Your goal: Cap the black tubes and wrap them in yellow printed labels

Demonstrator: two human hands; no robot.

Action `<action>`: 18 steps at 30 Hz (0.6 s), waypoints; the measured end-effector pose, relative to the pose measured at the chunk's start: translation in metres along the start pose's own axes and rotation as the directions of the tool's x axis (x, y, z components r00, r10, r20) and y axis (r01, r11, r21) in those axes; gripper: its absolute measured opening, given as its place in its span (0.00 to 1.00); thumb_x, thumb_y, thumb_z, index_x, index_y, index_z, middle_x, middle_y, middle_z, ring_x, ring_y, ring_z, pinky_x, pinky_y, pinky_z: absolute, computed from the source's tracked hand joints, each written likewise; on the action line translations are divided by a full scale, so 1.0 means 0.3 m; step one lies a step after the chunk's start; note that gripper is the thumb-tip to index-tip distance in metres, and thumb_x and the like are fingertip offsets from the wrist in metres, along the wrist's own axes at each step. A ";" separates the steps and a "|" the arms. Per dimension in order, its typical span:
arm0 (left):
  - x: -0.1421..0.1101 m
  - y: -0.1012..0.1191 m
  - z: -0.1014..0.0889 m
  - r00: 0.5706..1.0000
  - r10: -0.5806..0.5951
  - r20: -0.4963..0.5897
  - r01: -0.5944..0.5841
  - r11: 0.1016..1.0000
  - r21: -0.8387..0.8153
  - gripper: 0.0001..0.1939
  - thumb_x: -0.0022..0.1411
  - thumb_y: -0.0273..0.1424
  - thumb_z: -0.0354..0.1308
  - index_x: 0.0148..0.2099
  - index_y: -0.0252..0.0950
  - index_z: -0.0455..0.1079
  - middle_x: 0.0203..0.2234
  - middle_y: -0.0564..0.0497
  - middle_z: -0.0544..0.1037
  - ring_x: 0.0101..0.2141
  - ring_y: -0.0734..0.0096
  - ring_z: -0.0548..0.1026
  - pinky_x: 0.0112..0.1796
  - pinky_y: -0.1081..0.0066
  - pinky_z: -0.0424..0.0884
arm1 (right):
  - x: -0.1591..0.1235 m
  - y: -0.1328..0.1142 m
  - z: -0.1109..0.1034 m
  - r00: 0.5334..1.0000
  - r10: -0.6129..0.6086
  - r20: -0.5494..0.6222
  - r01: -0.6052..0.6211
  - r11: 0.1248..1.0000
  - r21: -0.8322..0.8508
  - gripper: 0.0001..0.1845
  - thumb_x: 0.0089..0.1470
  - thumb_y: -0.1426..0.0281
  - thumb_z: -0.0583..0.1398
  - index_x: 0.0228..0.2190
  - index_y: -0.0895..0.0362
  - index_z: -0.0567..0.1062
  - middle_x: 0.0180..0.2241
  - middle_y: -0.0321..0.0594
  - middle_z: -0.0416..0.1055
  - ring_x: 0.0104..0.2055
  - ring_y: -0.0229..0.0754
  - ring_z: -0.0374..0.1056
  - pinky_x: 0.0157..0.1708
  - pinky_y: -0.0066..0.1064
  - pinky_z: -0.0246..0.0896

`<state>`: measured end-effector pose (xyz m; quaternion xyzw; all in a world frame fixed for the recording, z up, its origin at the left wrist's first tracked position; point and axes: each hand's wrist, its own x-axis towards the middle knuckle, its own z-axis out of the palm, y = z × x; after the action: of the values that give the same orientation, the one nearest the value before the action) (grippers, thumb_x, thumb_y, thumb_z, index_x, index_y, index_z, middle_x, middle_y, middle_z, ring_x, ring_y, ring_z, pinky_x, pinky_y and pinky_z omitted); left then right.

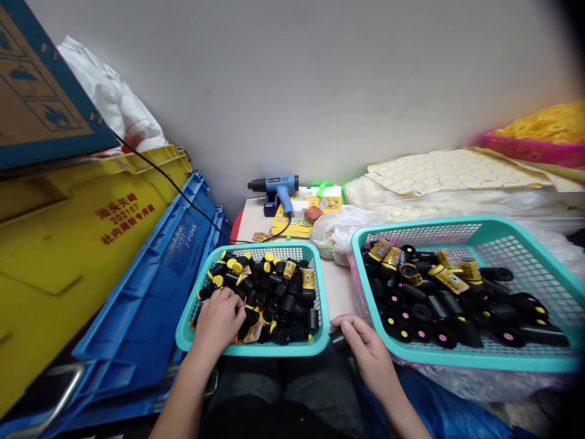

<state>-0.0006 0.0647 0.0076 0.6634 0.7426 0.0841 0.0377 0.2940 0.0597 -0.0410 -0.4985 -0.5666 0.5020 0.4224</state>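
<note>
Just right of the lower centre of the frame, a black cylinder (338, 339) is grasped by the right hand (365, 346), close beside the lower right corner of the smaller turquoise basket (283, 350). Part of the cylinder is covered by the grip; its long axis seems to be laid roughly across the frame, with the exposed end pointed leftward, though the exact tilt cannot be told. To the left of it, and slightly higher in the frame, the left hand (220, 316) is lowered into the left part of that basket, curled over the pile; whether anything is gripped there cannot be told, as the fingertips are hidden. Between the two hands, the basket is filled with loose black pieces (287, 303), and yellow caps (237, 267) are scattered just above the left hand, well apart from the held cylinder. On the right side of the frame, the larger turquoise basket (479, 363) is placed nearer to the right hand than to the left, and more black cylinders (414, 292) are heaped inside it.
</note>
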 end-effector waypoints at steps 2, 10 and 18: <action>-0.010 0.004 -0.005 0.999 -0.036 -0.008 0.035 0.998 -0.047 0.11 0.56 0.31 0.50 0.24 0.39 0.69 0.27 0.48 0.76 0.34 0.61 0.73 0.33 0.68 0.64 | -0.006 0.001 0.001 1.000 0.002 0.001 -0.002 1.000 0.007 0.20 0.58 0.54 0.53 0.32 0.55 0.76 0.32 0.42 0.74 0.38 0.47 0.68 0.39 0.33 0.62; -0.042 -0.043 0.022 0.985 -0.139 -0.101 0.104 0.952 -0.289 0.07 0.52 0.32 0.51 0.25 0.40 0.67 0.17 0.56 0.76 0.21 0.69 0.75 0.25 0.73 0.67 | -0.020 -0.044 0.093 1.000 -0.015 -0.003 0.015 0.997 0.075 0.23 0.56 0.50 0.53 0.29 0.55 0.75 0.28 0.40 0.71 0.34 0.47 0.67 0.36 0.33 0.62; -0.042 -0.105 0.034 0.990 -0.077 -0.115 -0.014 0.769 -0.639 0.07 0.50 0.35 0.59 0.27 0.40 0.76 0.25 0.51 0.81 0.30 0.62 0.79 0.34 0.64 0.75 | -0.048 -0.049 0.208 0.998 -0.052 -0.047 0.058 0.990 0.127 0.20 0.57 0.53 0.53 0.32 0.55 0.75 0.28 0.39 0.70 0.32 0.44 0.67 0.35 0.32 0.60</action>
<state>-0.0283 0.0497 -0.0085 0.5913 0.6818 0.3750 0.2118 0.2328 0.0361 -0.0350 -0.4654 -0.5373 0.5145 0.4797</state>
